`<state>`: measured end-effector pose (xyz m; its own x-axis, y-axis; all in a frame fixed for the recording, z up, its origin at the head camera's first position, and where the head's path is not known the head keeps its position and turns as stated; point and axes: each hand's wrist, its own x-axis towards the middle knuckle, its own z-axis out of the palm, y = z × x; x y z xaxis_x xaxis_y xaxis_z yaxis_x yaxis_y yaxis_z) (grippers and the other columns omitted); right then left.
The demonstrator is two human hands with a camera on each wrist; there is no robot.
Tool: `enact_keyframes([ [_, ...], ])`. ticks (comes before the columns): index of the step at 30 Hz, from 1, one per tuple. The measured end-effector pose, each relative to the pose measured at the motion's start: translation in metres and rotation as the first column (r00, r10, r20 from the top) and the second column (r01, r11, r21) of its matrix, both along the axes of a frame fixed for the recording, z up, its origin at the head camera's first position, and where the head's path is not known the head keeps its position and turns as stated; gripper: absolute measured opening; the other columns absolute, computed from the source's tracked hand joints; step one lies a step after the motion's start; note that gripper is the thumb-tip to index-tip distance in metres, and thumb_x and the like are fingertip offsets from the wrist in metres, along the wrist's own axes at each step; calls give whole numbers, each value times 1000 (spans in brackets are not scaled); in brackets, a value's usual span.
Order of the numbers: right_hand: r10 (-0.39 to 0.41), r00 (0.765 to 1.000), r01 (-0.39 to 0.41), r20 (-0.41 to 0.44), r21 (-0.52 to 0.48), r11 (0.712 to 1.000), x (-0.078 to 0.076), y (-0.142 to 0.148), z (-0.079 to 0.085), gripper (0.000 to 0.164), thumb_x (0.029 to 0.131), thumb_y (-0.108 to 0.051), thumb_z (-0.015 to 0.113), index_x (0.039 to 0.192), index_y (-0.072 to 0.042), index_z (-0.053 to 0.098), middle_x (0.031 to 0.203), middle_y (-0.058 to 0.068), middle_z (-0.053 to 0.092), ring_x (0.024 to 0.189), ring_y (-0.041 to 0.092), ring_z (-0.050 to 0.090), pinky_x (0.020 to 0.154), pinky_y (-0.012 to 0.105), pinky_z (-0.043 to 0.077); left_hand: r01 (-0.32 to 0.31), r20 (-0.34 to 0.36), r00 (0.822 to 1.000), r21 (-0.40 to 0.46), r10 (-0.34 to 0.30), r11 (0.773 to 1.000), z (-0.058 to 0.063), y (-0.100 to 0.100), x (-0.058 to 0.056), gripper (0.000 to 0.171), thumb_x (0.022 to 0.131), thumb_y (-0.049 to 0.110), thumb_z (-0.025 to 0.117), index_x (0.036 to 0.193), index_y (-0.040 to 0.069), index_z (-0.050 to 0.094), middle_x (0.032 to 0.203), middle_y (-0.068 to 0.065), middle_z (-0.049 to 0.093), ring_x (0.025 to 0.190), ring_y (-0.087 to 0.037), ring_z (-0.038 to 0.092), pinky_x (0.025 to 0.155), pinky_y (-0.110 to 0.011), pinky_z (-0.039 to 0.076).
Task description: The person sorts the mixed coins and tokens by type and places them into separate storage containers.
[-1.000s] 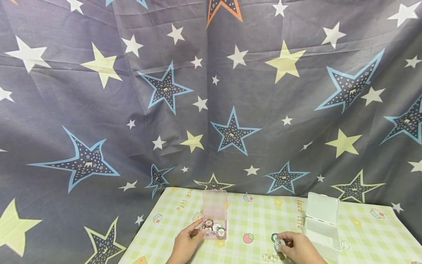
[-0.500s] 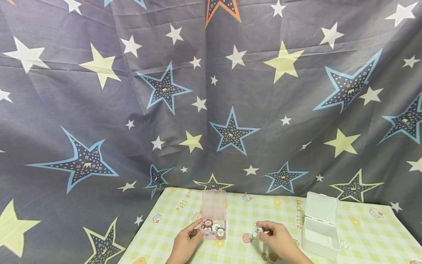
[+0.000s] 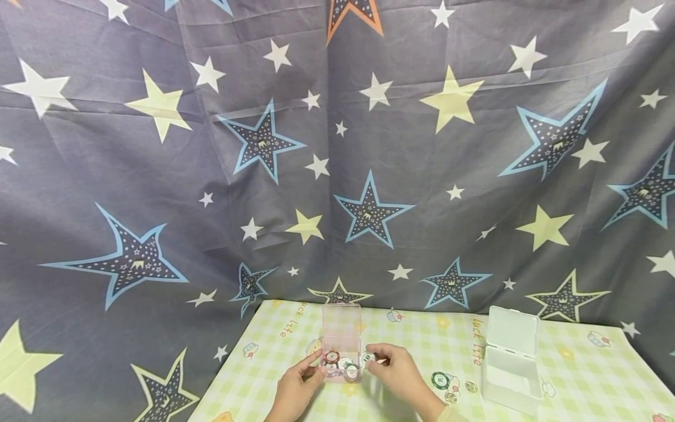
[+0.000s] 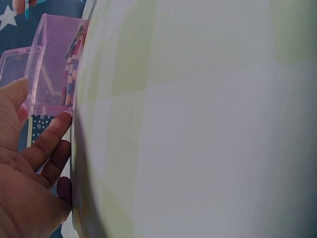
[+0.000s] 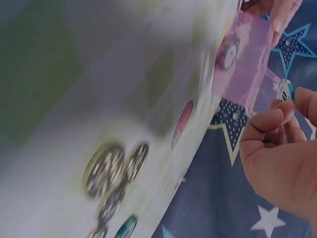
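A see-through pink box [image 3: 341, 341] stands with its lid up. Inside lie several poker chips, among them a red-edged chip [image 3: 331, 357] and a green-edged chip [image 3: 350, 370]. My left hand [image 3: 298, 387] rests its thumb and index fingertip against the box's left wall, the other fingers loosely bent in the left wrist view. At the opposite side of the box, my right hand [image 3: 396, 370] pinches a white poker chip [image 5: 285, 91] with a teal edge between thumb and index finger. The chip is on edge, close beside the right wall.
A green-edged chip [image 3: 440, 381] lies flat right of my right forearm, with gold coins [image 3: 471, 387] beside it; the right wrist view shows several. Farther right stands a white box [image 3: 510, 375] with its lid raised. A dark star-patterned curtain [image 3: 453, 234] hangs behind the table.
My right hand has carried the white chip left, from beside the gold coins to the pink box. The green-edged chip stays behind on the table. The left hand has stayed put.
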<state>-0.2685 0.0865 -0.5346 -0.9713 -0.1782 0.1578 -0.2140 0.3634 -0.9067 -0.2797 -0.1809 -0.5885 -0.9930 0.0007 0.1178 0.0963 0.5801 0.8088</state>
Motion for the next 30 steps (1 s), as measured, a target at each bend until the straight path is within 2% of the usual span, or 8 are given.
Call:
enact_keyframes([
  [5, -8, 999, 9, -36, 31, 999, -6, -17, -5, 36, 90, -10, 76, 124, 2, 76, 103, 8, 78, 85, 8, 63, 72, 20, 53, 1, 0, 1000, -3, -1, 1000, 1, 0, 0, 50, 99, 42, 76, 146, 26, 68, 108, -2, 83, 103, -22, 77, 95, -58, 58],
  [12, -19, 999, 21, -48, 52, 998, -10, -30, -9, 35, 89, -9, 75, 124, -1, 77, 104, 8, 78, 84, 9, 66, 72, 20, 55, 8, 19, 1000, 9, -8, 1000, 3, 2, 1, 51, 99, 42, 76, 147, 26, 67, 109, -3, 83, 103, -24, 77, 96, -61, 57],
  [20, -28, 1000, 28, -10, 35, 999, -14, -40, -11, 37, 90, -7, 74, 127, 1, 75, 101, 5, 75, 79, 9, 64, 64, 21, 55, 19, 17, 1000, 14, -19, 1000, 4, 1, 1, 51, 99, 42, 75, 147, 27, 66, 108, -3, 82, 102, -24, 77, 95, -62, 57],
  [30, -24, 1000, 23, 13, 60, 998, -16, -47, -14, 35, 94, -7, 73, 129, -1, 73, 109, 11, 78, 88, 14, 68, 69, 21, 58, 2, 13, 1000, 2, -2, 1000, 0, 0, 0, 51, 98, 44, 76, 146, 26, 68, 107, -2, 83, 101, -22, 77, 96, -61, 56],
])
